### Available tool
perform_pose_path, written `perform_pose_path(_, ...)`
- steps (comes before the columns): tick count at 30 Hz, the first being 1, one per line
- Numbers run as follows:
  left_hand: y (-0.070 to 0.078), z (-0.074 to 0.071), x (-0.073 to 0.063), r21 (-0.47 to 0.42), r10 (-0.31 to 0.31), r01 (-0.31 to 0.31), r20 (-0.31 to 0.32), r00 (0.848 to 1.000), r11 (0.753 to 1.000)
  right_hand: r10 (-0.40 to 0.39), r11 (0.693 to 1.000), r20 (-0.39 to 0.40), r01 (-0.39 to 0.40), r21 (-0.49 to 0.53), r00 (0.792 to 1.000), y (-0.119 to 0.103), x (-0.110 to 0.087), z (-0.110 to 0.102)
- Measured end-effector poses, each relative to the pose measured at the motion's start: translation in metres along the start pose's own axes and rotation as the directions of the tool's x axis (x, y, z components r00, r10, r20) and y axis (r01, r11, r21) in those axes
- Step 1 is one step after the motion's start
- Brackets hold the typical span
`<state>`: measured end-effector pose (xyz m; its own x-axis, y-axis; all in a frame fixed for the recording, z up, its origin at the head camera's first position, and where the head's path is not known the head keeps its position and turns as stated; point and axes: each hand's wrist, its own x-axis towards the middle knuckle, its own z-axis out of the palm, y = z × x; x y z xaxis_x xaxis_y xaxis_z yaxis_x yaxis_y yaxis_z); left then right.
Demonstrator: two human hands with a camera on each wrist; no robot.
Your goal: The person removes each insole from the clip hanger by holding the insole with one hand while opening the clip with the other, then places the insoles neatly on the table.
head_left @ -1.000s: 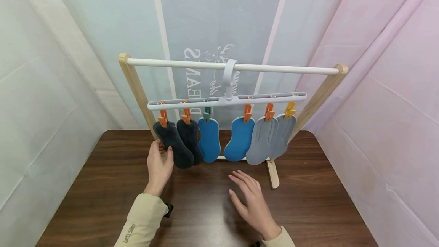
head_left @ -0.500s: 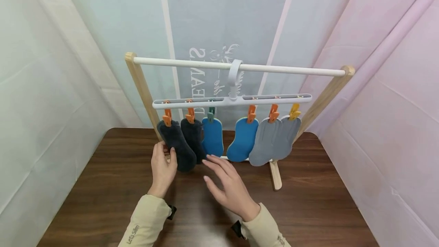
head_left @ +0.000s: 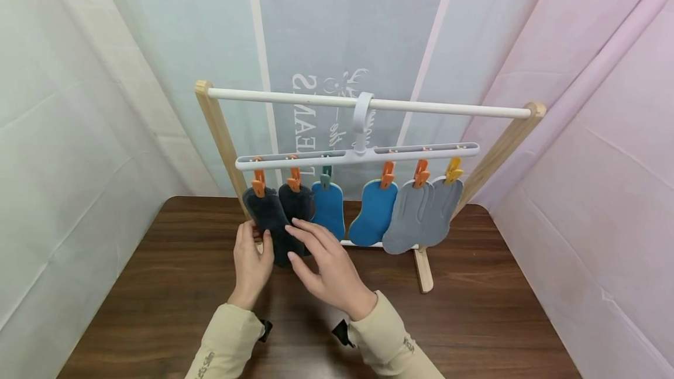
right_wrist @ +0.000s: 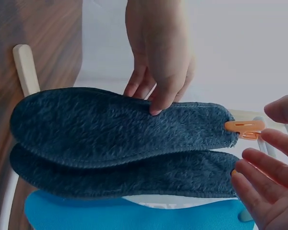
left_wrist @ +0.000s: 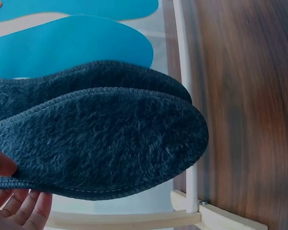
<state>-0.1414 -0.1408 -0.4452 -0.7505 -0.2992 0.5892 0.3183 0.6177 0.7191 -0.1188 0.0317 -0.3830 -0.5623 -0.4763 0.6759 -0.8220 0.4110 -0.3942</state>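
Two dark fuzzy insoles hang at the hanger's left end in the head view. The outermost dark insole (head_left: 263, 209) is held at its left edge by my left hand (head_left: 253, 265), thumb in front and fingers behind, as the left wrist view also shows. An orange clip (right_wrist: 245, 126) bites its upper end. Just behind it hangs the second dark insole (head_left: 296, 200) from another orange clip (head_left: 293, 179). My right hand (head_left: 332, 268) holds nothing, its fingers spread before the dark insoles; in the right wrist view these fingers (right_wrist: 259, 179) are near the clipped ends.
A grey hanger (head_left: 295, 161) hooks over the white rod (head_left: 442, 107) of a wooden-legged rack. Further right hang two blue insoles, one of them a blue insole (head_left: 374, 212), and two grey insoles, including a grey insole (head_left: 408, 218). Beneath lies a brown wooden table (head_left: 474, 309).
My right hand has moved left from the middle of the table to the dark insoles. My left hand keeps its hold on the outermost one. The view has shifted slightly.
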Motion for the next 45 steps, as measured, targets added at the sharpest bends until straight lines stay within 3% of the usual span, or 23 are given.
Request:
perform_pose_path(11, 0.006, -0.001, -0.002, -0.018, -0.014, 0.014, 0.001, 1.000, 1.000, -0.012, 1.000, -0.020, 0.013, 0.026, 1.000, 0.001, 0.025, 0.007)
perform_pose_path(19, 0.007, -0.003, -0.005, -0.011, -0.005, 0.005, 0.014, 1.000, 1.000, 0.050, 0.989, 0.024, -0.053, 0.136, 0.998, 0.001, 0.043, 0.009)
perform_pose_path(29, 0.008, -0.006, -0.010, 0.026, -0.014, 0.012, 0.051, 0.999, 1.000, 0.134, 0.929, 0.114, -0.165, 0.333, 0.984, 0.002, 0.060, 0.021)
perform_pose_path(38, 0.007, -0.007, -0.014, 0.049, -0.028, 0.026, 0.045, 0.999, 0.998, 0.258, 0.844, 0.113, -0.281, 0.457, 0.959, 0.000, 0.077, 0.030)
perform_pose_path(45, 0.008, -0.008, -0.015, 0.048, -0.041, 0.040, 0.039, 0.998, 0.998, 0.286, 0.812, 0.085, -0.289, 0.507, 0.954, -0.001, 0.086, 0.035)
